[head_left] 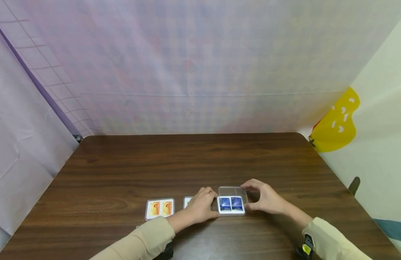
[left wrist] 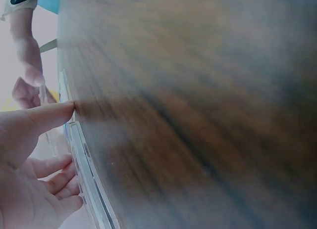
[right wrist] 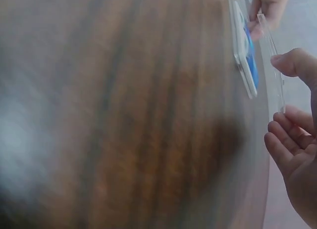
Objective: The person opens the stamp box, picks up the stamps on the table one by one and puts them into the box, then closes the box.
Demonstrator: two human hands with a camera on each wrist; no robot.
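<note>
A flat white case [head_left: 231,212] with two blue pictures lies low over the table, near its front. My left hand [head_left: 200,206] holds the case's left side, thumb at the near corner and fingers at the far one. My right hand [head_left: 268,198] pinches the right side of a clear plastic cover [head_left: 232,190], thumb near and fingers far. That cover stands above the case and apart from it, as the right wrist view shows. Under my left hand another white case [head_left: 186,201] is mostly hidden. Farther left lies a case with two orange pictures [head_left: 159,208].
The brown wooden table [head_left: 187,159] reaches back to a pale checked curtain [head_left: 194,72]. A white cloth with a yellow print [head_left: 338,126] hangs along the right side. Black straps with cameras [head_left: 306,247] sit at the wrists.
</note>
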